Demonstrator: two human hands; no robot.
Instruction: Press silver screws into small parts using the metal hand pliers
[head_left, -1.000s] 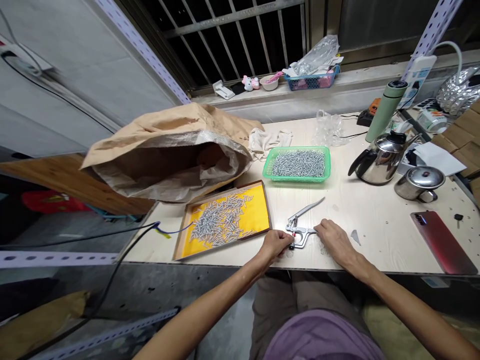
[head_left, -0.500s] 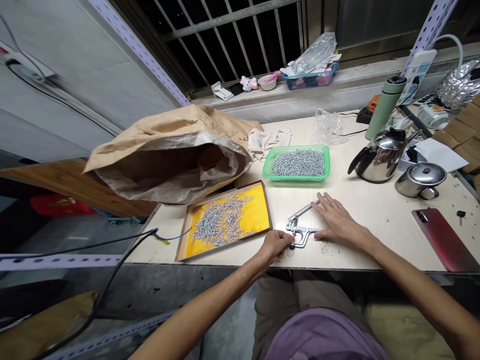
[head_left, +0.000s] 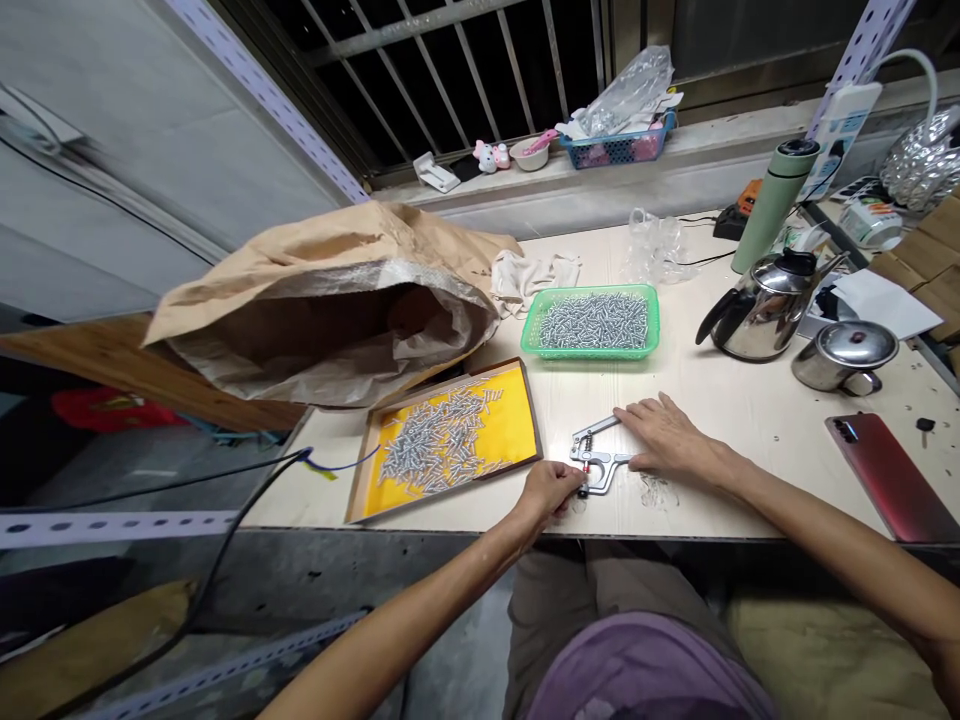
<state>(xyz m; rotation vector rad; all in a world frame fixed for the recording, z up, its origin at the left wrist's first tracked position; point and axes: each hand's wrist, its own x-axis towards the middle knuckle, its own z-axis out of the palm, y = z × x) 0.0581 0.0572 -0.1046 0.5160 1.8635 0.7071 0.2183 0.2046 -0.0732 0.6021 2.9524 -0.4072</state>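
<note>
Two hands on one tool, head view: hand pliers between them, on the table [head_left: 716,395] or just above it, can't tell. Left hand [head_left: 551,492] closed in a pinch at the pliers' [head_left: 598,462] head end, apparently to steady it; any small piece between the fingertips is hidden. Right hand [head_left: 666,434] part-closed round the spread handles, fingers over the upper one, thumb at the lower, likely so both can be worked together. Head points toward left hand; handles open toward right hand, upper one slanting away from the body, lower one nearly level. Long axis roughly left-right, along the near table edge. Yellow-lined tray [head_left: 519,410] with loose metal pieces [head_left: 431,440] sits just left of left hand, probably there for easy reach. Green basket [head_left: 591,353] of similar pieces lies beyond both hands, likely keeping that batch apart. Phone [head_left: 892,478] well right of right hand, seemingly put aside; paper sack [head_left: 360,240] beyond left hand, mouth facing the worker.
</note>
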